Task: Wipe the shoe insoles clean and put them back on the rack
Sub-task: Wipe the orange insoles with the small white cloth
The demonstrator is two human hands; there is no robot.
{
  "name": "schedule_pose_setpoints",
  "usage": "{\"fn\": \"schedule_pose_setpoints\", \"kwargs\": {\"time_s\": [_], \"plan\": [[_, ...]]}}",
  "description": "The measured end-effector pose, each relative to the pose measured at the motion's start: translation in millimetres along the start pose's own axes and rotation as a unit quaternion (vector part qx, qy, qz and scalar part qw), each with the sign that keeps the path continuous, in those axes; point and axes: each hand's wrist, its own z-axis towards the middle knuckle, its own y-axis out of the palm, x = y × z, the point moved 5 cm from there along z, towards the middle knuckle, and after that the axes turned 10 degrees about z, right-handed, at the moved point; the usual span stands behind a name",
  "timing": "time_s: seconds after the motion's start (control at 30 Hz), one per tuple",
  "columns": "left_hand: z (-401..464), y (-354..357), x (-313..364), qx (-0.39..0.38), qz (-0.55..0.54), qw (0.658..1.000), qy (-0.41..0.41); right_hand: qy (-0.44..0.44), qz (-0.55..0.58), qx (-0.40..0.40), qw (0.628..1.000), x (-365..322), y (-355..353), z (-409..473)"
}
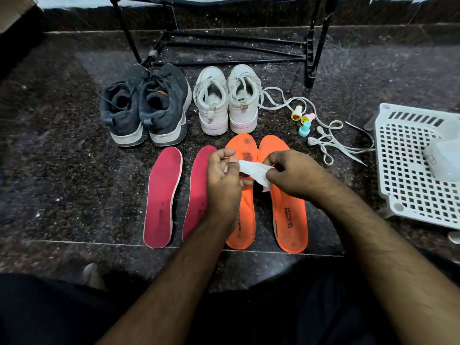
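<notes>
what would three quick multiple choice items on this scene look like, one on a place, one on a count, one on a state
1. Where are the orange insoles?
A. on the rack
B. on the floor before the white shoes
C. in the basket

2. How many insoles lie on the floor?
A. two
B. three
C. four

3. What do the hands do?
A. both hold the white wipe
B. both rest empty
C. one lifts a shoe

B: they lie just before the white pair.
C: two red, two orange.
A: left hand and right hand pinch it.
</notes>
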Motion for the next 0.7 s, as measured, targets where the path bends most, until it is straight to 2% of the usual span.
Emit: {"fn": "schedule_pose_setpoints", "kwargs": {"time_s": [0.13,0.23,0.33,0.4,0.5,0.7], "plan": [[4.1,-5.9,2.7,0.014,-0.048,0.999,-0.009,0.003,-0.010,-0.031,0.999,7.5,0.8,1.7],[5.3,-4.6,4.7,-0.011,-0.059,0.998,-0.011,0.013,-0.010,-0.017,1.000,11.0,0.7,1.8],[1.5,2.6,6.5,-0.061,-0.050,0.997,-0.010,-0.018,0.136,0.008,0.991,2.8,4.1,3.1],[-0.3,5.0,8.2,-0.082,-0.053,0.995,-0.007,-0.036,0.195,-0.015,0.980,-1.9,9.7,2.9],[0.4,3.1,9.7,-0.083,-0.070,0.994,-0.007,-0.008,0.272,-0.061,0.960,1.6,15.4,2.4],[8.9,-4.3,12.8,-0.058,-0.075,0.995,0.005,0.008,0.227,-0.057,0.972,11.1,12.1,4.4]]}}
